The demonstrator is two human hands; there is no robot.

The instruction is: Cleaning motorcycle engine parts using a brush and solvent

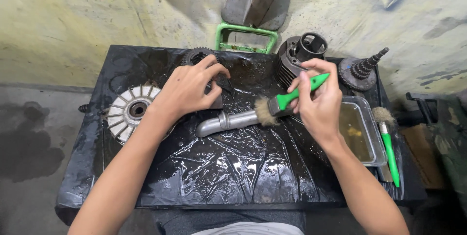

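My left hand [191,87] grips the dark upper end of a bent grey metal pipe [226,121], holding it down on the wet black plastic sheet [228,167]. My right hand [318,100] holds a green-handled paintbrush [287,101], whose pale bristles touch the pipe near its middle. A finned metal fan wheel [129,111] lies just left of my left wrist.
A clear tray of yellowish liquid [364,133] sits at the right, with a second green brush [387,143] beside it. At the back stand a finned engine cylinder [297,55], a gear cluster [362,71] and a toothed gear [194,56]. A green stool frame [246,38] stands behind the table.
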